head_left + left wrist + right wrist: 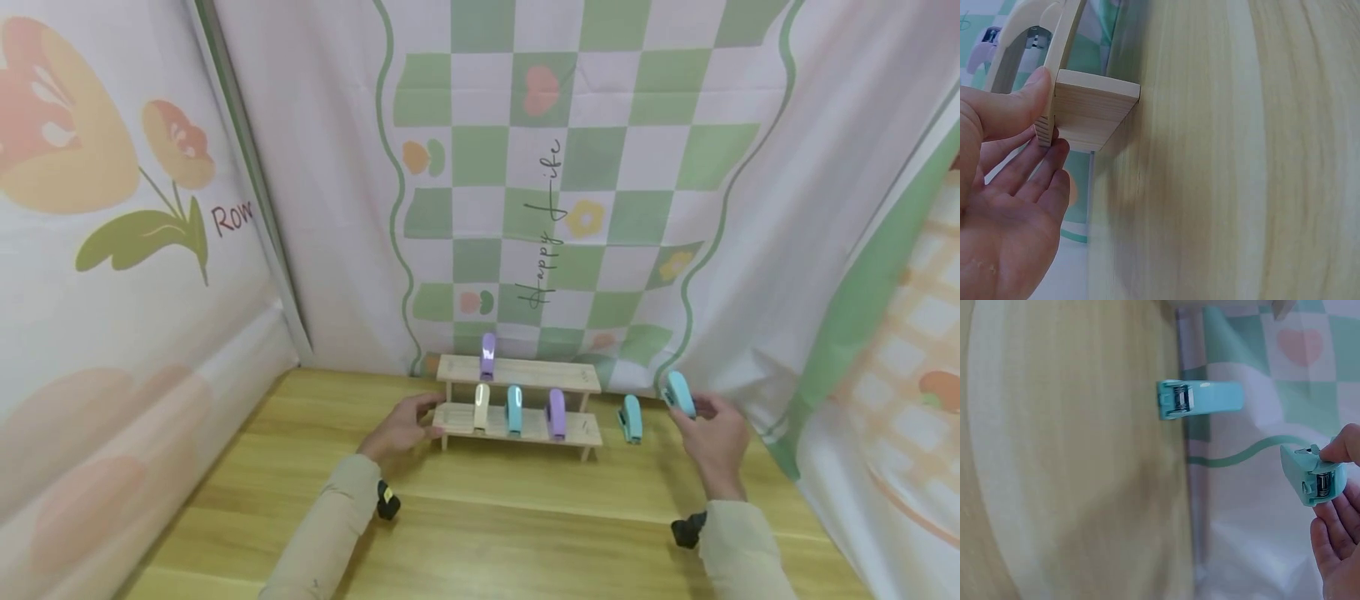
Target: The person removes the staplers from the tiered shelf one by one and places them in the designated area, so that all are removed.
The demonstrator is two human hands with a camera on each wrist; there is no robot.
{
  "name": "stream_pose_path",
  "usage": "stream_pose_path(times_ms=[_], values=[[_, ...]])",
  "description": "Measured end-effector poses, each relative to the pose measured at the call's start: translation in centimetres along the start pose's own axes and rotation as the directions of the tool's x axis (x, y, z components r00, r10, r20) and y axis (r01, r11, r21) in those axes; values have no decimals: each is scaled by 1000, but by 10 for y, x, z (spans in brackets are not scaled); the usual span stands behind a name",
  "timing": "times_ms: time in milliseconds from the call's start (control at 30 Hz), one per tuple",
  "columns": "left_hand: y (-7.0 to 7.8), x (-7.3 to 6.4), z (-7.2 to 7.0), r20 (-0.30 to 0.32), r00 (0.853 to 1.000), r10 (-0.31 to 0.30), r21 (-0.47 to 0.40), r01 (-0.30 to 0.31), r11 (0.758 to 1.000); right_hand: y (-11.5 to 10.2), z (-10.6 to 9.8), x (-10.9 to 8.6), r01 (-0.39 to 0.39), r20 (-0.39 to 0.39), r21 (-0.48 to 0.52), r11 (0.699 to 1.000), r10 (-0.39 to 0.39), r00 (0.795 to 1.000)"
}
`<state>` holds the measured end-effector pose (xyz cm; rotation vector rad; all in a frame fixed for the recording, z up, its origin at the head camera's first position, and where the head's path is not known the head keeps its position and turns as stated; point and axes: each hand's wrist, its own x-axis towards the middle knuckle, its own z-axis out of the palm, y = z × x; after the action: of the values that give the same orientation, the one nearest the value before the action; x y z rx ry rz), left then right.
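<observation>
My left hand (401, 431) pinches the left end of the lower wooden shelf (457, 421), thumb on top and fingers beneath; the left wrist view shows this close up. A cream stapler (482, 407), a blue stapler (513, 410) and a purple stapler (556, 414) stand in a row on that shelf. Another purple stapler (488, 357) is on the upper shelf (547, 372) behind. To the right, my right hand (716, 437) holds a light blue stapler (680, 393) above the table, tilted in the right wrist view (1315, 475). A matching light blue stapler (1200, 398) stands on the table between that hand and the shelf.
The wood-grained table (480, 533) reaches back to a hanging cloth (487, 158) with green checks. Patterned cloth (112, 333) also hangs on the left, and more cloth (900, 350) on the right. Black wrist cameras (387, 500) sit on both wrists.
</observation>
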<state>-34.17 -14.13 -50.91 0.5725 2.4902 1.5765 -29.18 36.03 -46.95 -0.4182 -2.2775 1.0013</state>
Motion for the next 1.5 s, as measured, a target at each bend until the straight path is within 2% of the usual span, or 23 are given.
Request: stream_pose_path(times_ms=[267,433,633,733,933,1333,1500], values=[[-3,1,-2,13,1000,12,6,-12,1000,24,13,0,-146,-16,20,989,146,989],[-2,1,-2,26,1000,7,-7,-7,1000,31,21,0,-251,13,58,966,251,968],[0,0,-1,33,999,16,-5,-16,1000,34,27,-3,-359,105,85,930,350,931],[0,1,-1,35,999,17,-3,-17,1000,37,28,-5,-374,106,78,924,365,925],[0,1,-2,37,999,36,-27,-35,999,46,32,-7,-370,109,48,928,363,925],[0,2,-3,40,999,27,-11,-27,1000,55,36,-5,-405,118,42,913,398,910],[1,1,-3,23,1000,10,1,-10,1000,52,34,-7,-388,103,43,921,382,918]])
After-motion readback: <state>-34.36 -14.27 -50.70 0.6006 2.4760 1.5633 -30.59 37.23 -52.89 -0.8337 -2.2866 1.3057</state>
